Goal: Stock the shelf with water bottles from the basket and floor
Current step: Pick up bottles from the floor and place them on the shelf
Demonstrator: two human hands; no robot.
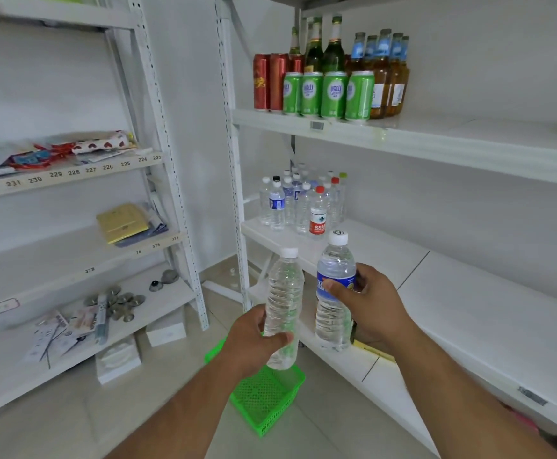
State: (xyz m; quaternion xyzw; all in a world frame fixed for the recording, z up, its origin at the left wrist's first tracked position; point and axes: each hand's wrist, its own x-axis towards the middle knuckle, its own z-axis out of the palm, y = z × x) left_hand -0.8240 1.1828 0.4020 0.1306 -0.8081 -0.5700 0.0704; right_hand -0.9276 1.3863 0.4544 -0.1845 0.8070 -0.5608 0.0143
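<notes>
The left hand was wrapped around the lower half of a clear, unlabelled water bottle with a white cap, holding it upright at the lower centre of the frame. Just to its right, the right hand gripped a blue-labelled water bottle, thumb across the label and fingers curled behind it; this bottle was also upright and white-capped. The two bottles stood close together but apart, both held in the air in front of the white shelf that ran along the right of the frame.

Farther back on that shelf, at the centre of the frame, a cluster of stocked bottles stood upright, most with white caps, a few red, one with a red label in front. Below the hands, on the tiled floor, sat a green plastic basket, partly hidden by the left wrist. On the board above, at upper centre, stood green cans, red cans and glass beer bottles.
</notes>
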